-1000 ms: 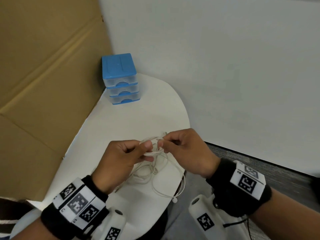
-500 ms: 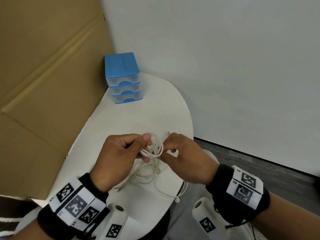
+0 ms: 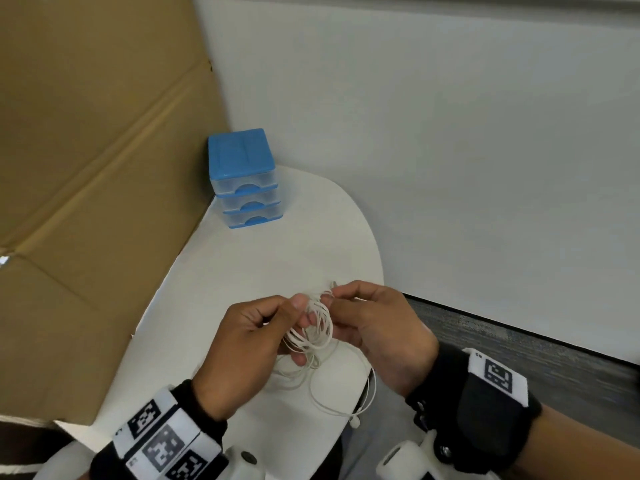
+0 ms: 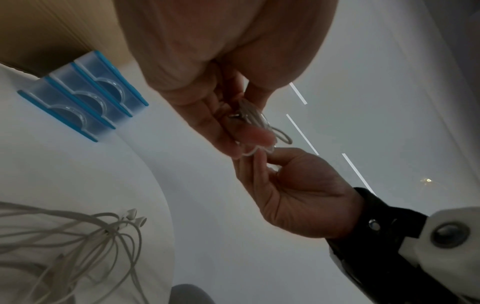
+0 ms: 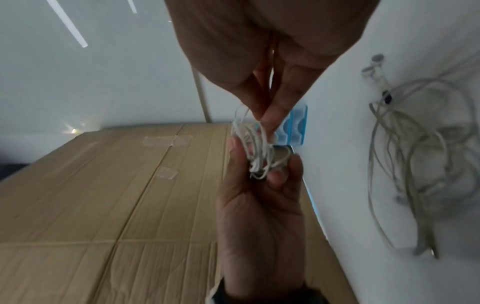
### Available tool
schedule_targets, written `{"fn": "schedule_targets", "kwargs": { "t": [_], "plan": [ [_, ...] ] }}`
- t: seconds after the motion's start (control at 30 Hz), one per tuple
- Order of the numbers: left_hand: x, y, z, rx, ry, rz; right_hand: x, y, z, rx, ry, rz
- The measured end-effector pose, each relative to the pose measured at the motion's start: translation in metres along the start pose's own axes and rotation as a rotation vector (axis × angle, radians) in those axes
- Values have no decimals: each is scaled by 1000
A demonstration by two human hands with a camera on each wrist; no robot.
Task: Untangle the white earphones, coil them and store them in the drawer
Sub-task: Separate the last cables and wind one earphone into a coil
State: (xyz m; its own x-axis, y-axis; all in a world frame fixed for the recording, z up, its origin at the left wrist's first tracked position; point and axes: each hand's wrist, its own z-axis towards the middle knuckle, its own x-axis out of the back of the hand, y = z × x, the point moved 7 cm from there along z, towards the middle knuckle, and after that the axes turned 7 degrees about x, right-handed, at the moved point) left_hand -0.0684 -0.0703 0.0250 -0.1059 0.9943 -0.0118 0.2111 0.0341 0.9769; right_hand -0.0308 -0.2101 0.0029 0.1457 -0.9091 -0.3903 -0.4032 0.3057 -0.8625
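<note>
The white earphones (image 3: 318, 323) are partly wound into a small coil of several loops, held above the white table (image 3: 277, 265). My left hand (image 3: 304, 311) grips the coil between thumb and fingers. My right hand (image 3: 330, 297) pinches the cable at the coil's top, as the right wrist view shows at the coil (image 5: 255, 148). The rest of the cable (image 3: 311, 375) trails loose on the table, with one earbud (image 3: 355, 422) hanging over the front edge. The blue drawer unit (image 3: 244, 181), with three clear drawers, all closed, stands at the table's far left corner.
A big cardboard sheet (image 3: 86, 202) leans along the table's left side. A white wall (image 3: 450, 150) runs behind and to the right. Grey carpet (image 3: 519, 358) lies beyond the table's curved right edge. Bare table surface lies between my hands and the drawer unit.
My right hand has circled the cable round the left fingers, and the coil now shows more loops. Less loose cable lies on the table. Both hands stayed in place.
</note>
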Motion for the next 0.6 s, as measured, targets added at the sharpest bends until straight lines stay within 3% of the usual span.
{"fn": "schedule_targets", "kwargs": {
  "t": [0.2, 0.33, 0.6],
  "plan": [
    [3, 3, 0, -79, 15, 58, 1, 10, -6, -4, 58, -79],
    [-4, 2, -4, -125, -42, 155, 2, 9, -9, 89, 75, -205],
    [-9, 6, -6, -80, -84, -43, -1, 11, -10, 99, 69, -268]
  ]
}}
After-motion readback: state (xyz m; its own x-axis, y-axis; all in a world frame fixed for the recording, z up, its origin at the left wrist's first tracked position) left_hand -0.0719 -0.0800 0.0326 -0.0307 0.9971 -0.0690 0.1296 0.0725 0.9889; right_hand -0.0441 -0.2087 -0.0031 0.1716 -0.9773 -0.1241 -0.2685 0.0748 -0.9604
